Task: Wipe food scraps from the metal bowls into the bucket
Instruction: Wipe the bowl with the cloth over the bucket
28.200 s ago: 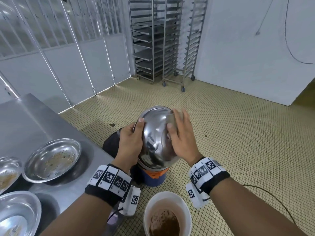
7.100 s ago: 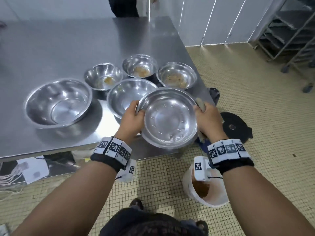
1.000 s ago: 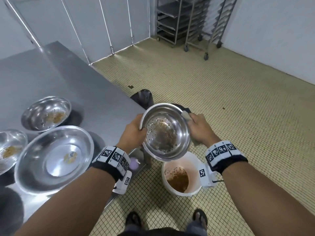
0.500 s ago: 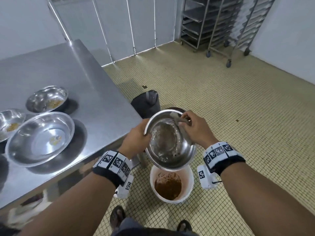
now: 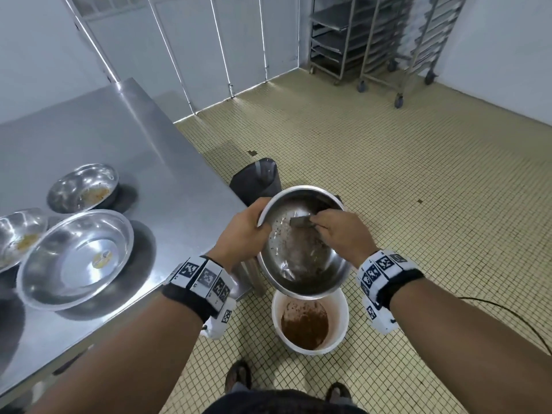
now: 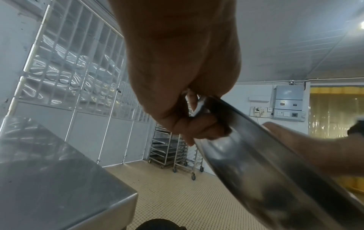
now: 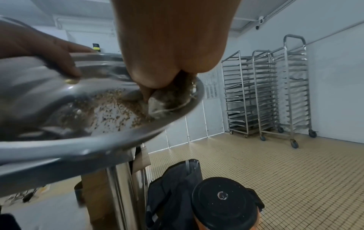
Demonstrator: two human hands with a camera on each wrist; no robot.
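A metal bowl (image 5: 298, 258) with brown scraps hangs tilted over the white bucket (image 5: 340, 312), which holds brown waste on the floor. My left hand (image 5: 245, 231) grips the bowl's left rim (image 6: 222, 118), thumb inside. My right hand (image 5: 334, 231) is inside the bowl and pinches a grey sponge (image 5: 300, 222) against the upper inner wall. In the right wrist view the sponge (image 7: 167, 102) sits among crumbs near the bowl's (image 7: 98, 121) rim.
On the steel table (image 5: 119, 150) at left stand a large clean-looking bowl (image 5: 74, 258) and two smaller bowls with scraps (image 5: 83, 186) (image 5: 18, 234). A black bag (image 5: 257, 180) and a black-lidded container (image 7: 224, 202) stand beside the table leg. Wheeled racks (image 5: 373, 40) line the far wall.
The right hand with the sponge has moved from the bowl's top rim down into the bowl. The bowl stays tilted over the bucket in my left hand.
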